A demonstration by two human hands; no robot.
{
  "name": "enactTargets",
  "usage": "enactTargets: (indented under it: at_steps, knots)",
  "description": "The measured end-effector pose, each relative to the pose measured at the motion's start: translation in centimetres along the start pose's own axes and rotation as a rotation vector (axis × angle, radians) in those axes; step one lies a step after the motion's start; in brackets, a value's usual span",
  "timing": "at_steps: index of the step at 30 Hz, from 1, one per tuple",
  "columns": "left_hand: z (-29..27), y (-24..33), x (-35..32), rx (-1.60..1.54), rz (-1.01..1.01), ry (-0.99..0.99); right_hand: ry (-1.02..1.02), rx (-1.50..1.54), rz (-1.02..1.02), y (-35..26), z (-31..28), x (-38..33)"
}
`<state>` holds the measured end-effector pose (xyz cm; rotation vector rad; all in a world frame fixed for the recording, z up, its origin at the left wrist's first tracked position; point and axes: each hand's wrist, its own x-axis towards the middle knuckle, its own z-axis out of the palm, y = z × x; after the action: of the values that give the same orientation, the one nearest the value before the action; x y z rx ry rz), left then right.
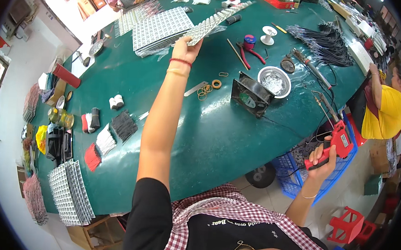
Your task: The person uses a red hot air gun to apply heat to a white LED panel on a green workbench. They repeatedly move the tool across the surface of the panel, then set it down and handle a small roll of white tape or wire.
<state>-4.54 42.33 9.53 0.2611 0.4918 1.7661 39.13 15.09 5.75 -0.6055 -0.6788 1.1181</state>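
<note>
Currently left grip [187, 50] pinched on panel [218, 22]; right grip [324, 159] curled round red soldering gun [341, 141].

The bench [199, 148] was deep green. The gun [341, 140] was red and black; the board [216, 24] was whitish with rows of small dark marks. The apron [232, 206] was checked maroon and white, the shirt [151, 214] black with pale lettering. The fan [249, 98] was black, the spool [268, 35] white, the crate [287, 180] blue, the stool [349, 223] red.
</note>
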Motion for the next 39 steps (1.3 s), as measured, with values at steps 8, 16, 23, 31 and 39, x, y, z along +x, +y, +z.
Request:
enactTargets:
  at_steps: [8,16,23,31,39]
  knots:
    - [-0.5,5.9,-14.2,-0.045,-0.178,-0.492,-0.049,0.075,0.019,-0.4,1.2,0.6]
    - [-5.4,15.9,-28.2,0.799,-0.069,-0.363,-0.201,0.318,0.084,2.3,4.4,-0.2]
    - [-12.9,15.9,-32.9,0.919,-0.335,-0.340,-0.282,0.359,0.178,4.6,5.2,-4.3]
    - [-18.7,17.6,-25.9,1.766,-0.412,-0.390,-0.267,0.300,0.257,3.7,5.3,-8.5]
    - [-16.7,2.9,-41.4,2.290,0.413,-0.471,-0.321,0.138,0.335,6.6,5.4,-9.5]
